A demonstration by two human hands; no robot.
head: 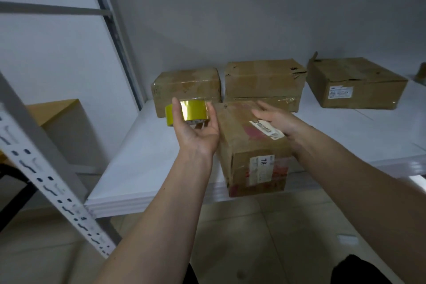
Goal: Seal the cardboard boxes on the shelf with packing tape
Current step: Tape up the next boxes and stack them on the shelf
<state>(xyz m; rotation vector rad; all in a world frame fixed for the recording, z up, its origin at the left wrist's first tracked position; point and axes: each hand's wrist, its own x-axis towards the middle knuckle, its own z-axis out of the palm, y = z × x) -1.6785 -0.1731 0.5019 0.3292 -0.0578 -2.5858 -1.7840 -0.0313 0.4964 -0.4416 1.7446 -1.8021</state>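
My left hand (196, 131) holds a roll of shiny yellow packing tape (192, 112) between thumb and fingers, palm up, just left of the nearest cardboard box (249, 147). That box stands at the front edge of the white shelf (143, 168) and carries labels on its top and front. My right hand (274, 117) hovers over the box top with fingers spread and relaxed, holding nothing. Three more cardboard boxes stand at the back: left (186, 87), middle (262, 83) and right (355, 83).
A white slotted shelf upright (46, 173) slants across the lower left. A grey upright and crossbar (110, 21) stand at the back left by the wall. A wooden box or table (62, 117) sits left of the shelf. Tiled floor lies below.
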